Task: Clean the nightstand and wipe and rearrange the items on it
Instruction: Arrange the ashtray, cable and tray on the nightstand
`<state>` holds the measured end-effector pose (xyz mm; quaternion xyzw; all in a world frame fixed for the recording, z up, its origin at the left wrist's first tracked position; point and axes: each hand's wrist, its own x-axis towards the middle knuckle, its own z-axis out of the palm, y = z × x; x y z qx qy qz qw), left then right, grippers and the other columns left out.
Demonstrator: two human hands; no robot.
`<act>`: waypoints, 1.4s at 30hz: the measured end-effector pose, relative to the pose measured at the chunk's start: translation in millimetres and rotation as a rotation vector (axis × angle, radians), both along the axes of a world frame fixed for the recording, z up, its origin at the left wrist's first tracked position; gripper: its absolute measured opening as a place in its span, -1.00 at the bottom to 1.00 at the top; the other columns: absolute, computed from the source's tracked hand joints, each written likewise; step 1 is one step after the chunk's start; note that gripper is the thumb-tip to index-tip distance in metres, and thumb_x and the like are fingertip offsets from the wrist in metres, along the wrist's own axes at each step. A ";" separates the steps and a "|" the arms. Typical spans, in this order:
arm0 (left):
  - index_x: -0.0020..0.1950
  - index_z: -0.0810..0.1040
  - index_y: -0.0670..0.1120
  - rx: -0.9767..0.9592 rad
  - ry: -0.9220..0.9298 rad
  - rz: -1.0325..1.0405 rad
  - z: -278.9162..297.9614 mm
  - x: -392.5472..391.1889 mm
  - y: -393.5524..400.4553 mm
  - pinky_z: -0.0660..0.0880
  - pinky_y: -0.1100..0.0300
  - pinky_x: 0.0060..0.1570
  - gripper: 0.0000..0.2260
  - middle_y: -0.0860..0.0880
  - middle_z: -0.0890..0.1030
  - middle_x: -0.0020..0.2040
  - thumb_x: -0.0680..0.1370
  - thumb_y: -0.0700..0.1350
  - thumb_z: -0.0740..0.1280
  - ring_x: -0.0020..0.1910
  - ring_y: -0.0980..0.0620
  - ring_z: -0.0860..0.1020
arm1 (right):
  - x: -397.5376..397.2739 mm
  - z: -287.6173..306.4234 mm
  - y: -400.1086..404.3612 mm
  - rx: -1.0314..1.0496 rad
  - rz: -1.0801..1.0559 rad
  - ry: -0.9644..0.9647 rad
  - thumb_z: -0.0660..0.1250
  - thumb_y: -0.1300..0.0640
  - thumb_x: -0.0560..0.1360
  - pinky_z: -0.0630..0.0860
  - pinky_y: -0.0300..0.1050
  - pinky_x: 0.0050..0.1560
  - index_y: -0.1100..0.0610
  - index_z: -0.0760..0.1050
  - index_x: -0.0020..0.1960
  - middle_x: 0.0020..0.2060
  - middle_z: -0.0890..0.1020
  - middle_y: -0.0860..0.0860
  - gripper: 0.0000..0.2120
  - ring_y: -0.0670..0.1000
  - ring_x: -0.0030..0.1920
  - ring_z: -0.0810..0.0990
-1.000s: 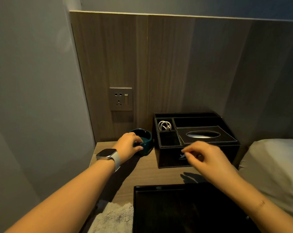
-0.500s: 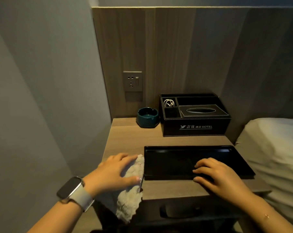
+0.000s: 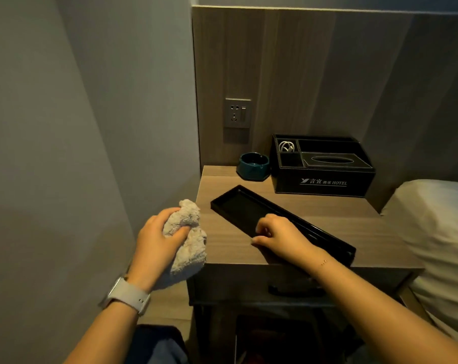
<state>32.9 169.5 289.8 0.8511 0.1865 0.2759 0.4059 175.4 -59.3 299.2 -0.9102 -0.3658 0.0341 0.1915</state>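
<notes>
My left hand (image 3: 158, 240) grips a bunched grey cloth (image 3: 189, 240) at the front left corner of the wooden nightstand (image 3: 341, 219). A long black tray (image 3: 238, 203) lies at an angle across the top, and my right hand (image 3: 280, 233) holds its near long edge, fingers curled over the rim and thumb below. At the back stand a dark teal ashtray (image 3: 253, 166) and a black hotel organiser box (image 3: 325, 164) with a tissue slot and a white cable in one compartment.
A grey wall closes in on the left. A wood panel with a socket plate (image 3: 237, 112) rises behind the nightstand. A bed with white linen (image 3: 438, 227) adjoins on the right. A drawer handle (image 3: 296, 290) shows below the top.
My left hand has gathered the cloth from flat on the corner into a bunch. The tray has swung from square with the front edge to an angle, under my right hand.
</notes>
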 end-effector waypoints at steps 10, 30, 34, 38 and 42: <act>0.19 0.53 0.04 -0.349 -0.085 0.061 -21.3 -27.6 6.6 0.54 0.01 0.07 -0.73 0.05 0.62 0.06 0.50 -0.09 0.41 0.06 0.05 0.59 | 21.9 3.5 -97.7 -0.251 -0.340 0.005 0.24 -0.19 0.52 0.53 -0.21 -0.22 0.02 0.47 0.22 -0.09 0.55 -0.08 -0.62 -0.10 -0.13 0.56; 0.22 0.53 0.05 -0.604 -0.177 0.079 -13.1 -21.6 31.3 0.58 0.05 -0.01 -0.69 0.05 0.65 0.04 0.49 -0.11 0.41 0.01 0.05 0.64 | -4.3 -31.1 90.1 0.095 -0.384 -0.005 0.15 0.24 0.54 0.55 -0.02 -0.11 0.15 0.35 0.36 0.04 0.61 0.15 -0.61 0.16 0.03 0.60; 0.20 0.54 0.05 -0.644 -0.183 0.039 -12.4 -20.6 27.1 0.58 0.09 -0.03 -0.71 0.03 0.66 0.03 0.50 -0.14 0.41 0.00 0.06 0.64 | 1.8 -33.4 89.9 0.071 -0.400 -0.021 0.15 0.22 0.55 0.58 0.01 -0.06 0.16 0.32 0.40 0.06 0.61 0.15 -0.59 0.17 0.05 0.60; 0.19 0.54 0.09 -0.698 -0.189 0.045 -13.7 -26.1 19.1 0.59 0.04 0.00 -0.72 0.05 0.66 0.04 0.49 -0.10 0.41 -0.01 0.07 0.65 | 5.1 -33.2 86.5 0.126 -0.388 0.022 0.13 0.21 0.57 0.59 0.04 -0.01 0.13 0.28 0.45 0.09 0.61 0.17 -0.56 0.18 0.05 0.59; 0.20 0.53 0.08 -0.706 -0.213 0.051 -7.7 -38.5 1.0 0.59 0.10 -0.02 -0.72 0.07 0.66 0.04 0.50 -0.08 0.41 -0.02 0.12 0.65 | -13.7 -23.0 61.4 0.426 -0.314 0.062 0.18 0.11 0.60 0.55 -0.08 0.03 0.11 0.40 0.38 0.07 0.61 0.06 -0.65 -0.05 -0.04 0.58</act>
